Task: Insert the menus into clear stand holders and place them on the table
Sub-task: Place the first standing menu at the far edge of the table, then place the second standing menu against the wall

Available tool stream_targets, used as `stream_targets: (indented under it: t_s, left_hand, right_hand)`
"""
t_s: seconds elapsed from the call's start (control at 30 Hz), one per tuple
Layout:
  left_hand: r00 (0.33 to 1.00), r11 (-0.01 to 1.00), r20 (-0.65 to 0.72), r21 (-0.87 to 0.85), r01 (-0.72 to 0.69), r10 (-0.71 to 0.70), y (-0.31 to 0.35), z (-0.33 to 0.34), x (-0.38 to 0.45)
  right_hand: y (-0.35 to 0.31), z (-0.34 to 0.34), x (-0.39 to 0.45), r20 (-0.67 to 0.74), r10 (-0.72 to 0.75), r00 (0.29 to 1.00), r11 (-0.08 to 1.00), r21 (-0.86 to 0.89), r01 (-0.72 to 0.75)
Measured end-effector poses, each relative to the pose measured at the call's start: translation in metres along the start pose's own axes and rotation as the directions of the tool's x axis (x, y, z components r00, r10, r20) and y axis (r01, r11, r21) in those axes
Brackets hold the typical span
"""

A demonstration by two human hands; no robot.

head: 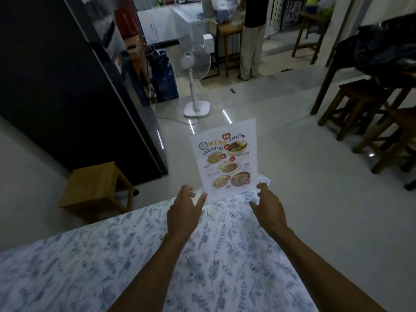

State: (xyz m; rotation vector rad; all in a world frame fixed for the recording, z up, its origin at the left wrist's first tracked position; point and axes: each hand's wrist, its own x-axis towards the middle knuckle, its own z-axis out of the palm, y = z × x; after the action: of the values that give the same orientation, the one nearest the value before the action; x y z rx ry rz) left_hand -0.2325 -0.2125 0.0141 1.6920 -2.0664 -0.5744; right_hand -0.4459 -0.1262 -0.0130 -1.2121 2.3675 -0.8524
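Note:
A clear stand holder [245,127] with a colourful food menu [225,161] inside stands upright at the far corner of the table [90,255], which has a blue floral cloth. My left hand [184,210] rests at the holder's lower left edge, its fingers touching the base. At the lower right corner sits my right hand [267,206], fingertips against the base. The fingers of both hands are spread, and neither wraps around the holder.
A low wooden stool [94,188] stands left of the table by a dark fridge [56,86]. A white floor fan [195,70] is ahead on the tiled floor. Dark wooden stools [360,104] and a table are at right. A person [252,37] stands far back.

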Motion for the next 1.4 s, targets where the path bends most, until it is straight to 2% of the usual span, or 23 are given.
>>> stream_targets:
  t_s: [0.2, 0.4, 0.53, 0.73, 1.1, 1.4]
  left_hand:
    - [0.999, 0.998, 0.002, -0.05, -0.033, 0.033, -0.022, -0.042, -0.073]
    - [0.997, 0.993, -0.014, -0.084, -0.083, 0.082, -0.086, -0.105, -0.158]
    - [0.995, 0.991, -0.041, -0.092, -0.1, 0.096, -0.136, -0.156, -0.214]
    - [0.997, 0.99, -0.064, -0.128, -0.054, 0.046, -0.202, -0.214, -0.271]
    - [0.986, 0.992, -0.121, -0.072, 0.106, -0.114, -0.303, -0.274, -0.316]
    - [0.928, 0.948, -0.196, -0.089, 0.306, -0.318, -0.358, -0.292, -0.312]
  right_hand:
    - [-0.048, 0.008, -0.084, -0.044, -0.011, 0.999, 1.0, -0.003, 0.011]
    - [-0.103, 0.035, -0.198, -0.062, -0.078, 0.995, 0.997, -0.032, 0.076]
    - [-0.148, 0.065, -0.273, -0.024, -0.139, 0.99, 0.989, -0.057, 0.137]
    - [-0.21, 0.107, -0.348, 0.041, -0.241, 0.97, 0.968, -0.062, 0.243]
    - [-0.259, 0.147, -0.404, 0.14, -0.318, 0.938, 0.944, -0.04, 0.326]
    - [-0.247, 0.161, -0.393, 0.224, -0.247, 0.943, 0.959, -0.086, 0.271]
